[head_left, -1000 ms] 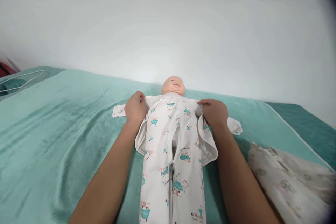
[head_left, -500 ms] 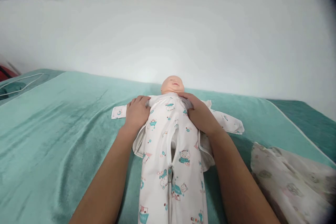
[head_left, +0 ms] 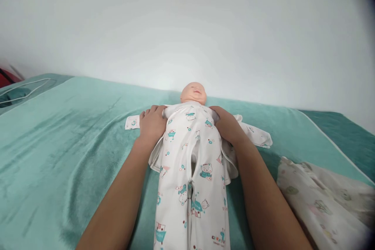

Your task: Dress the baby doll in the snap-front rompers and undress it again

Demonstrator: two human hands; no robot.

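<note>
A baby doll [head_left: 193, 93] lies on its back, head towards the wall. It wears a white long-sleeved top, and white open-crotch baby trousers [head_left: 191, 199] printed with bears and boats reach high up its chest. My left hand [head_left: 152, 123] is closed at the upper left edge of the clothes, fingers curled over the side by the sleeve [head_left: 133, 122]. On the opposite side my right hand [head_left: 230, 125] grips the upper edge, its fingertips partly hidden in the fabric. The other sleeve [head_left: 258, 136] sticks out beyond it.
A teal blanket [head_left: 96, 136] covers the bed. To the right lies a folded, printed white cloth [head_left: 322, 199]. A white wall [head_left: 187, 43] rises behind the doll's head. At the far left are a pale looped cord [head_left: 27, 84] and something red [head_left: 8, 78].
My right hand has drawn away from the neckline, outward to the right side of the chest. My left hand stays nearly in place. The view has shifted slightly.
</note>
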